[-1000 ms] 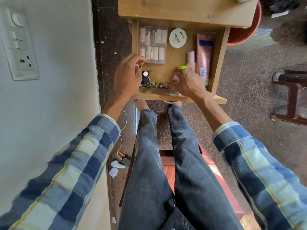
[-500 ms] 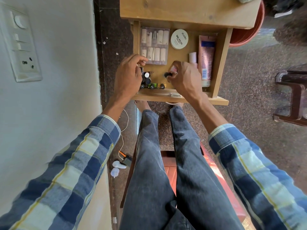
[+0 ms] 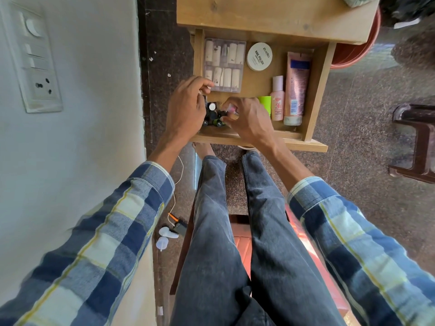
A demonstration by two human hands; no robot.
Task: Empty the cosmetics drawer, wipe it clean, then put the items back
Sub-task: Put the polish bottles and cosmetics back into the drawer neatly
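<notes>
we see the open drawer (image 3: pixel 316 90) pulled out under the desk (image 3: pixel 270 15). our left hand (image 3: pixel 187 107) curls beside a cluster of small dark bottles (image 3: pixel 213 114) at the near-left corner; whether its grip holds one, we cannot tell. our right hand (image 3: pixel 247 118) pinches a small pink bottle (image 3: pixel 231 110) just above them.
</notes>
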